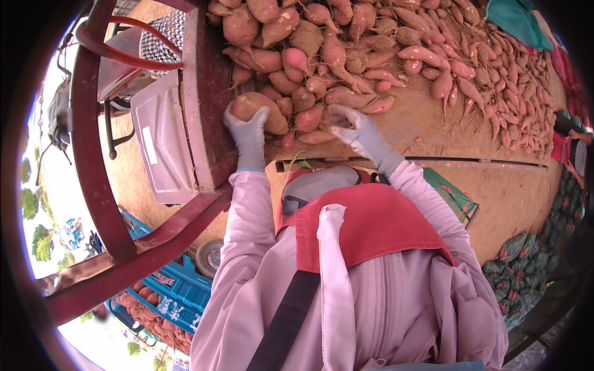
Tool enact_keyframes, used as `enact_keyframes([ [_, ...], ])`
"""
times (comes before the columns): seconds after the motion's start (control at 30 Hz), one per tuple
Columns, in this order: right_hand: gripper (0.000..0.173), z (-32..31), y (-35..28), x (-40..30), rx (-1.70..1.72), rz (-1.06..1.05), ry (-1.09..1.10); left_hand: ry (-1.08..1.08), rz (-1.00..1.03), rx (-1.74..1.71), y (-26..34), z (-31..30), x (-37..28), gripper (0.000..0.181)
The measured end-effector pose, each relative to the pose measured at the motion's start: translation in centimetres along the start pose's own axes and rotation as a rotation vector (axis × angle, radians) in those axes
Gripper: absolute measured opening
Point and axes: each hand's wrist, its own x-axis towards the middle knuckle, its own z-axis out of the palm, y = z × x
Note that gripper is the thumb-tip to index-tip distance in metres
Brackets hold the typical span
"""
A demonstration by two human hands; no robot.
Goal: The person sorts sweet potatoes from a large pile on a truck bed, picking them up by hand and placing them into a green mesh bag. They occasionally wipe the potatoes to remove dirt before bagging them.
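Observation:
My left hand (247, 137), in a pale grey glove, grips a large, round, soil-coated sweet potato (271, 116) by its near left end. It is at the left corner of the cargo bed, close to the red metal side wall (213, 111). My right hand (359, 132), gloved alike, is at the near edge of the heap of reddish sweet potatoes (343, 58). Its fingers are curled but apart from the thumb, and I see nothing between them. A small slim sweet potato (316, 137) lies just left of the right fingertips.
A dark metal edge strip (464, 163) borders the dusty bed in front of me. Red frame bars (139, 264) rise at left, beside a pink vehicle panel (162, 139). A blue truck (185, 283) carries sweet potatoes. Filled dark mesh bags (519, 273) and another person's arms (575, 167) are at right.

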Motion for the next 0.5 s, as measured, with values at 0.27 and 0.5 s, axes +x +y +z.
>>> enact_keyframes([
  [0.27, 0.098, 0.1, -5.6, -3.4, 0.659, -0.203, -0.132, -0.760, -0.311, -1.103, 8.4, 2.4, -6.7, 0.065],
  [0.5, 0.082, -6.0, 2.6, -15.6, 0.835, -0.159, 0.052, -1.175, -0.270, -0.630, 8.5, 6.9, -13.8, 0.062],
])
